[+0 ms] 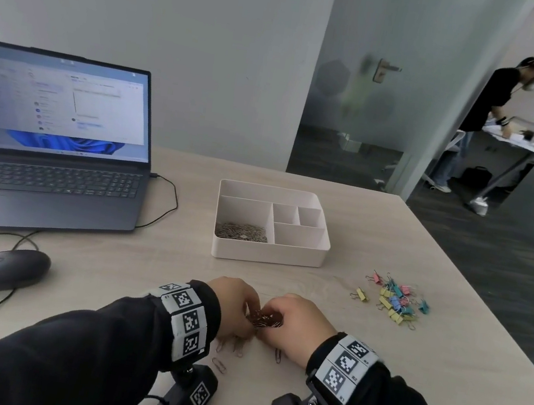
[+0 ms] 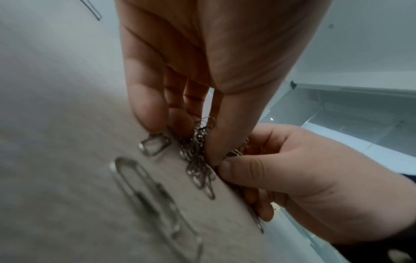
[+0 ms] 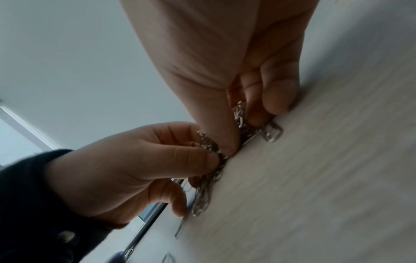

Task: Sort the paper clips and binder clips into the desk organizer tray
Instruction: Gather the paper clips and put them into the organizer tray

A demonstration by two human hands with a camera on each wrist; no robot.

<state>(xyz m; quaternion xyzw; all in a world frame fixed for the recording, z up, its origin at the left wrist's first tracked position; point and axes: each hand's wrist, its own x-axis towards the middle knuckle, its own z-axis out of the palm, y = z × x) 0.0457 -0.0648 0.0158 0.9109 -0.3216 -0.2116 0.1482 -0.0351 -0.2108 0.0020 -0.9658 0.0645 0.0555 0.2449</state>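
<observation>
The head view looks forward and down over the table (image 1: 154,254), with both hands low in the middle of the frame. Each wrist view sits very close under its own palm, looking along the fingers. All three share the bunch of paper clips (image 1: 264,318) between the hands.

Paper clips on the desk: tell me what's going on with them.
A person is sorting clips into the tray. Both hands, left and right, pinch one bunch of paper clips between them, low over the desk near its front edge. A few loose clips lie beneath. One tray compartment already holds a pile of paper clips. The binder clips lie untouched on the desk right of the tray.
</observation>
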